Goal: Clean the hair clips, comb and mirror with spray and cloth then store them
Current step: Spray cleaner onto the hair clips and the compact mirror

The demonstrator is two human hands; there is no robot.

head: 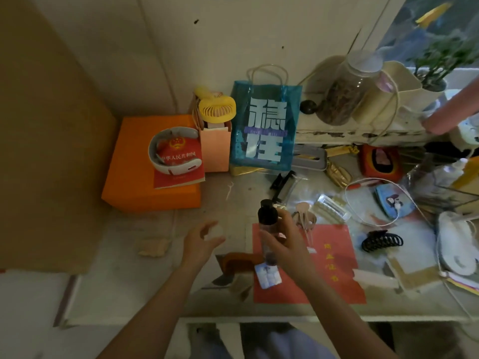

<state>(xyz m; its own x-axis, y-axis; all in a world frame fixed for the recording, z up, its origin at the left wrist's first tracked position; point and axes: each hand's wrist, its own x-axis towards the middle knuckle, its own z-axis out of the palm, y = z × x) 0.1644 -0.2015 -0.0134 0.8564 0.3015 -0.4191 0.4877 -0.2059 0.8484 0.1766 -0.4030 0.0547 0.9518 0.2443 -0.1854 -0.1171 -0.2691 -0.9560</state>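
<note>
My right hand (pixel 285 244) is closed around a clear spray bottle (pixel 268 221) with a black pump top, held upright over a red paper sheet (pixel 334 275). To its left, my left hand (pixel 199 242) curls around a pale, blurred translucent cap (pixel 216 232). A brown comb (pixel 237 260) lies just below the bottle. Further right are a black claw clip (pixel 382 240) and a pearl hair clip (pixel 330 206). A black comb-like piece (pixel 282 185) lies beyond the bottle. A beige cloth (pixel 153 247) sits crumpled on the table to the left.
An orange box (pixel 129 185) with a red booklet and a white neck device stands at the back left. Beside it are a yellow fan (pixel 217 108) and a blue bag (pixel 264 130). Cables, a jar (pixel 344 94), a blue pouch (pixel 394 203) and other clutter fill the right side.
</note>
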